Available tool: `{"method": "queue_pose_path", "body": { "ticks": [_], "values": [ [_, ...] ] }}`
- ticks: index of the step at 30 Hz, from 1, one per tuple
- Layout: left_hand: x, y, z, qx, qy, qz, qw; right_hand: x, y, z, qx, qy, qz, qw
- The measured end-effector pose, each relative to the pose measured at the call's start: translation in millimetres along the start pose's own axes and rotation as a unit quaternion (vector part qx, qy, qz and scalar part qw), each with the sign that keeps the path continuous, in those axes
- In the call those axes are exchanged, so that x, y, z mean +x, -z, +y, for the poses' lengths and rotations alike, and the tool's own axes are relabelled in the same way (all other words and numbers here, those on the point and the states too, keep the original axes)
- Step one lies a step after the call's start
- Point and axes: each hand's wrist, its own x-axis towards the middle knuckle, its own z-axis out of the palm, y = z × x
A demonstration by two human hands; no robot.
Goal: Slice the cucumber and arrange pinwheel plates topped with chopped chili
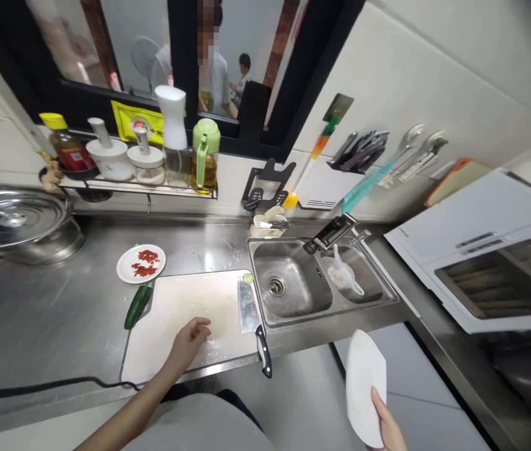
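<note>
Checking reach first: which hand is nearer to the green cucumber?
Left. The left hand is over the cutting board, to the right of the cucumber; the right hand is much farther right, holding a white dish.

No word, brand or number can be read. Toward ten o'clock, on the shelf [162,189], a yellow-capped bottle [64,143] bears a red label [76,158] with a paler patch, its print too small and blurred to make out. Toward three o'clock from the bottle, behind a white-lidded jar [147,158], a yellow packet [121,117] carries a pale round emblem [145,120] with red marks, partly hidden by the jar's knob; any lettering is illegible. Near the clock's centre, at the sink's [293,285] back edge, a white tub [264,232] shows small coloured marks, likewise unreadable
</note>
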Motion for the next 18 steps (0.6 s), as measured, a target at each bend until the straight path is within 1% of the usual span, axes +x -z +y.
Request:
{"method": "queue_pose_path", "body": {
  "ticks": [3, 6, 8, 10, 12, 14, 16, 18],
  "values": [
    [-1.8, -2.8, 0.3, -0.002, -0.001, 0.012, 1.000, 16.9, -30.6, -14.0, 0.027, 0.005, -0.046, 0.999],
    [-4.8, -3.2, 2.3, -0.001, -0.002, 0.026, 1.000, 29.3, -74.0, -29.7, 0.096, 0.008, -0.128, 0.987],
    [-7.1, -2.5, 3.6, -0.005, -0.003, 0.035, 0.999, 32.1, -105.9, -36.4, 0.158, 0.001, -0.188, 0.969],
    [-9.3, -1.7, 4.4, -0.010, -0.002, 0.045, 0.999, 31.0, -135.8, -38.6, 0.220, -0.020, -0.233, 0.947],
    [-11.5, -0.9, 4.7, -0.015, -0.003, 0.060, 0.998, 27.9, -160.9, -37.4, 0.262, -0.029, -0.285, 0.922],
    [-13.5, -0.2, 4.7, -0.016, -0.003, 0.074, 0.997, 25.3, -180.1, -34.3, 0.284, -0.041, -0.316, 0.904],
    [-15.4, 0.3, 5.0, -0.016, -0.003, 0.083, 0.996, 24.8, -193.8, -30.9, 0.286, -0.056, -0.331, 0.898],
    [-17.3, 0.8, 5.8, -0.016, -0.003, 0.092, 0.996, 27.4, -203.0, -27.7, 0.277, -0.064, -0.344, 0.895]
  ]
}}
